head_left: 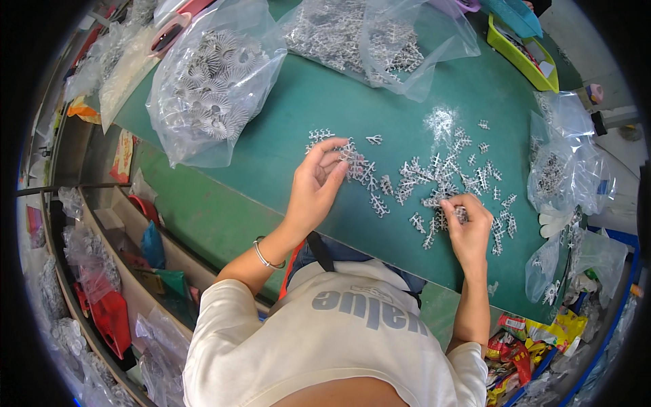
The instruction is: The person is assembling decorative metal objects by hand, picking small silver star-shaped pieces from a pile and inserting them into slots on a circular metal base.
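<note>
- Small grey branch-shaped pieces (444, 169) are scattered in a loose pile on the green, smooth tabletop (305, 102), between and beyond the hands.
- Left hand (314, 184): a small cluster of these pieces is pinched between thumb and fingers.
- Right hand (470, 225): fingers curled at the pile's near edge, pieces touched; whether any are gripped cannot be told.
- Pale ribbed discs are contained in a clear plastic bag (261, 85), far left.
- More branched pieces are held in a clear, open plastic bag (441, 44), far side.
</note>
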### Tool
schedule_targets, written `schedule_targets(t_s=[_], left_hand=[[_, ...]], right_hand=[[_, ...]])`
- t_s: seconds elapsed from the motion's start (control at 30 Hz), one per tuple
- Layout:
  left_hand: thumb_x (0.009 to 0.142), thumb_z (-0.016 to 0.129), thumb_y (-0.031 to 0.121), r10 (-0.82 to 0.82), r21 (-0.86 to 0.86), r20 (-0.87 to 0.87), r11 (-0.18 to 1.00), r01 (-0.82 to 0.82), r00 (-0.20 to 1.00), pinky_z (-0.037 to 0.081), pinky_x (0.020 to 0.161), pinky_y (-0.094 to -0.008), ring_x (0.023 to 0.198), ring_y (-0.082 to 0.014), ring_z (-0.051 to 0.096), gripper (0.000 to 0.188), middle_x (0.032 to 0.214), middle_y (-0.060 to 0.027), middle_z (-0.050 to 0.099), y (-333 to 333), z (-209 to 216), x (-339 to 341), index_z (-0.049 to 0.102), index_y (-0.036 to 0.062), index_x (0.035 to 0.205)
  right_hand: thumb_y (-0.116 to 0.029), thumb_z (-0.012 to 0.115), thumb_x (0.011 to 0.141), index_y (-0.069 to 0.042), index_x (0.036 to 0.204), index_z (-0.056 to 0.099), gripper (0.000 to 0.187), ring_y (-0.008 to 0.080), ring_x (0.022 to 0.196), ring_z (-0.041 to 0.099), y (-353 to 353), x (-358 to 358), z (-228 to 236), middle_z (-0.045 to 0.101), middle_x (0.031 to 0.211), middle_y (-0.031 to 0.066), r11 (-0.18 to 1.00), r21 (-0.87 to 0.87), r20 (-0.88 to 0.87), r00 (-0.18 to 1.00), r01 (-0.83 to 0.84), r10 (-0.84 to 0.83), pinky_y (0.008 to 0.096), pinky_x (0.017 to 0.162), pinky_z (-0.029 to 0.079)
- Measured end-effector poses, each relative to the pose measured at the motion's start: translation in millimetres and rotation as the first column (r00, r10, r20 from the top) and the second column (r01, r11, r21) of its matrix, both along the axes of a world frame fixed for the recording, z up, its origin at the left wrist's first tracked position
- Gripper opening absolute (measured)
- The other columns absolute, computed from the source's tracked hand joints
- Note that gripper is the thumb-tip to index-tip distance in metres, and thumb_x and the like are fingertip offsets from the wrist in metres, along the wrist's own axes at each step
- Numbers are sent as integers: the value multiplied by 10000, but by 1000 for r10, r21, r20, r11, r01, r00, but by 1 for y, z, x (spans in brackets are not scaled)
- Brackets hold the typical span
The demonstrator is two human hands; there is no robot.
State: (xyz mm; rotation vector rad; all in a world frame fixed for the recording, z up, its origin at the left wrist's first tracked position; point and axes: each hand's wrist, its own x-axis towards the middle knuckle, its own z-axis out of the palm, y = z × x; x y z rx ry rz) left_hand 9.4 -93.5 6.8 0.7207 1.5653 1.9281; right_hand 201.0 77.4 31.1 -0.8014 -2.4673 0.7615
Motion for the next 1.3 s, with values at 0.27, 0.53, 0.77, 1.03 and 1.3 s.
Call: schedule_targets(t_s=[0.27, 0.53, 0.77, 1.03, 1.3], left_hand=[[936, 470, 66, 7, 5, 305, 1000, -9, 952, 495, 843, -312, 971, -233, 611, 130, 1059, -183, 609, -4, -6, -12, 462, -14, 1039], [935, 471, 65, -10, -8, 296, 1000, 14, 955, 487, 882, -327, 1050, -262, 586, 102, 1094, -184, 590, -13, 0, -12, 459, 3, 1014], [877, 485, -80, 65, 80, 118, 994, -75, 991, 428, 932, -305, 1071, -188, 542, 143, 1117, -154, 560, -18, -10, -2, 493, -23, 1007], [760, 617, -56, 158, -218, -658, 896, -387, 736, 410, 875, -335, 1030, -262, 517, 311, 1166, -131, 530, -26, -10, -4, 572, 31, 1055], [695, 721, 58, -319, -552, -640, 824, -130, 699, 398, 819, -380, 945, -314, 477, 403, 1023, -121, 493, -53, 10, 14, 551, 33, 1059]], right_hand=[[-82, 670, 775, -15, 866, 642, 116, 283, 626, 528, 2, -4, 1, 590, 707, 135, 984, 160, -14, 997, 82, -81, 373, 679, 417], [-91, 676, 738, 7, 1032, 587, 322, 272, 826, 498, -31, -65, -2, 510, 900, 114, 917, 151, 1, 927, -370, 374, 370, 723, 399], [-83, 632, 750, 21, 907, 550, 205, 280, 922, 498, -42, -90, -32, 511, 1010, 145, 831, 312, 164, 887, -461, 431, 377, 777, 408], [-96, 507, 918, -5, 873, 544, 108, 235, 735, 615, -17, -80, -10, 612, 917, 162, 387, -860, -414, 898, -333, -148, 332, 642, 520], [-114, 716, 746, -47, 951, 629, 233, 200, 628, 596, -41, -75, -5, 587, 817, 61, 781, -495, -33, 907, -381, 421, 329, 500, 449]])
